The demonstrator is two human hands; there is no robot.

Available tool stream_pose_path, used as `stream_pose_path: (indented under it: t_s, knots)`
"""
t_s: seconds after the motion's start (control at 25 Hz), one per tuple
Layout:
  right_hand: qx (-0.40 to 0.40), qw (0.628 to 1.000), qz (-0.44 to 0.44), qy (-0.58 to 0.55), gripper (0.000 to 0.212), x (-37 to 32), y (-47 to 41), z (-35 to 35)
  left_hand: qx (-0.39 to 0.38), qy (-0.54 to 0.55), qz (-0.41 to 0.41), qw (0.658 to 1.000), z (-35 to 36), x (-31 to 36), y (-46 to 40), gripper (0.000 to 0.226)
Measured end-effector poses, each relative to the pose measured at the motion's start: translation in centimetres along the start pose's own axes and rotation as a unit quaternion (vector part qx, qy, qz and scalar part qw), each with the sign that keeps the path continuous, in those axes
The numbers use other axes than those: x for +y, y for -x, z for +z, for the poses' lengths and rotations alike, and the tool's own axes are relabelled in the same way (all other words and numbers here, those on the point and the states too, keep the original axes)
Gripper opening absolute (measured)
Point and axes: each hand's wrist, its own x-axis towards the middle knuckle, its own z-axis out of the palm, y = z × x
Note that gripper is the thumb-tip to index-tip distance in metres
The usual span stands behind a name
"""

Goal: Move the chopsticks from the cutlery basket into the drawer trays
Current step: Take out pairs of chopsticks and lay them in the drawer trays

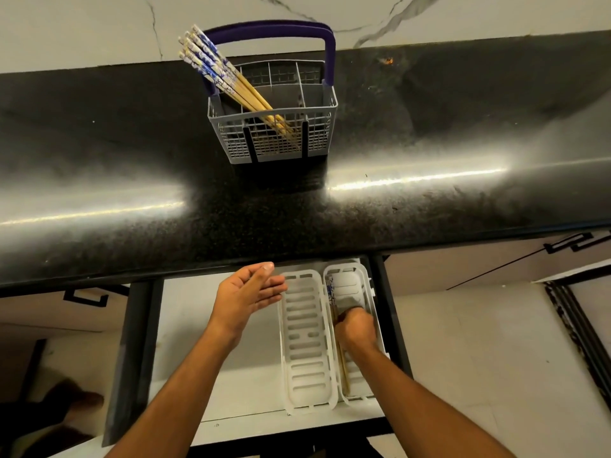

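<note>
Bamboo chopsticks (228, 81) mostly remain bunched in the cutlery basket (274, 127) on the bench (429, 133), while the right hand (357, 328) closes on a few in the right drawer tray (355, 279); left hand (248, 292) open, empty

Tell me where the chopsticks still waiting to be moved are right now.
The bundle of chopsticks leans in the left part of the cutlery basket, which stands on the black counter above the open drawer.
</note>
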Motion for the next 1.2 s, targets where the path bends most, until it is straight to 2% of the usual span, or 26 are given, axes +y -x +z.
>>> stream_pose_path:
  t_s: [0.12,0.32,0.52,0.64,0.76,0.92,1.04,1.2]
  knots:
    - [0.019,0.998,-0.027,0.056,0.013,0.1,0.4,0.3,0.0,0.005,0.002,1.0,0.2,0.2,0.1,0.025]
    - [0.024,0.995,-0.052,0.086,0.015,0.3,1.1,0.2,0.002,0.007,0.007,1.0,0.6,0.7,0.3,0.024]
    - [0.035,0.993,-0.072,0.087,0.014,0.7,1.3,-0.1,0.007,0.009,0.013,1.0,0.4,1.3,0.4,0.041]
    - [0.013,0.993,-0.08,0.081,0.017,0.7,1.0,-0.6,0.009,0.007,0.016,1.0,0.4,1.5,0.6,0.048]
    - [0.018,0.996,-0.081,0.033,0.017,0.0,0.8,-3.0,0.007,0.005,0.037,0.999,0.1,2.9,1.0,0.049]
    - [0.069,0.984,-0.155,-0.055,0.03,-1.1,2.6,-8.1,0.035,0.025,0.091,0.995,-0.9,7.3,0.8,0.035]
    - [0.076,0.966,-0.189,-0.161,0.022,-3.1,4.7,-11.8,0.066,0.023,0.135,0.988,-1.3,12.7,-1.4,0.019]
    - [0.065,0.933,-0.283,-0.212,0.011,-8.2,8.0,-15.2,0.138,-0.013,0.216,0.967,0.0,20.9,-6.2,0.014]
